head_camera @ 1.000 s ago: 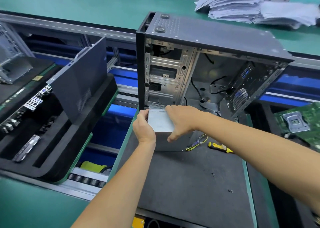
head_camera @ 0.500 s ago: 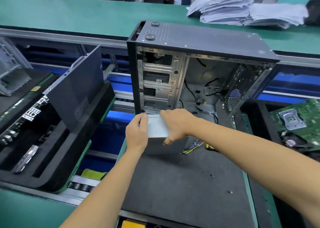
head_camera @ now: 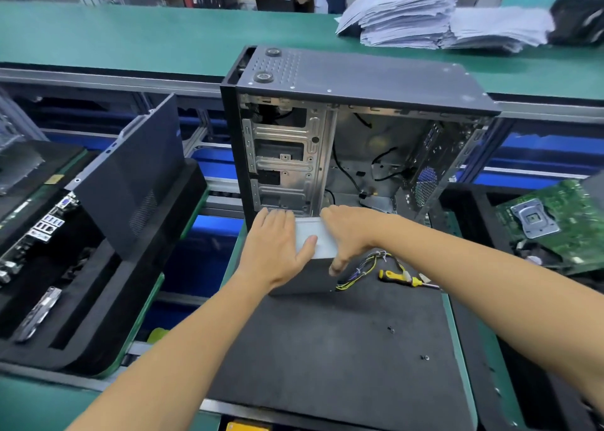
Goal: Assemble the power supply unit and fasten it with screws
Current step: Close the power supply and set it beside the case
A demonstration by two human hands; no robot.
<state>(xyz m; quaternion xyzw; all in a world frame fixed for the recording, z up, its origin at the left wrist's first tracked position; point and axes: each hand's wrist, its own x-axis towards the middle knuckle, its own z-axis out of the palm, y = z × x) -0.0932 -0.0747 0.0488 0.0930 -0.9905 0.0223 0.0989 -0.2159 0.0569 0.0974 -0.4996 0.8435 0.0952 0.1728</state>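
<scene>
Both hands on grey PSU (head_camera: 315, 236) at far edge of black mat (head_camera: 343, 349), by open PC case (head_camera: 343, 129). Left hand (head_camera: 277, 250) flat, fingers straight; right hand (head_camera: 351, 231) gripping its right side, thumb down. Screwdriver (head_camera: 403, 278) beside cables.

Both hands hold a grey power supply unit (head_camera: 316, 239) at the open computer case (head_camera: 359, 129). The left hand (head_camera: 277, 250) lies flat on it; the right hand (head_camera: 351, 231) grips its right side. A yellow screwdriver (head_camera: 403, 278) lies nearby.
</scene>
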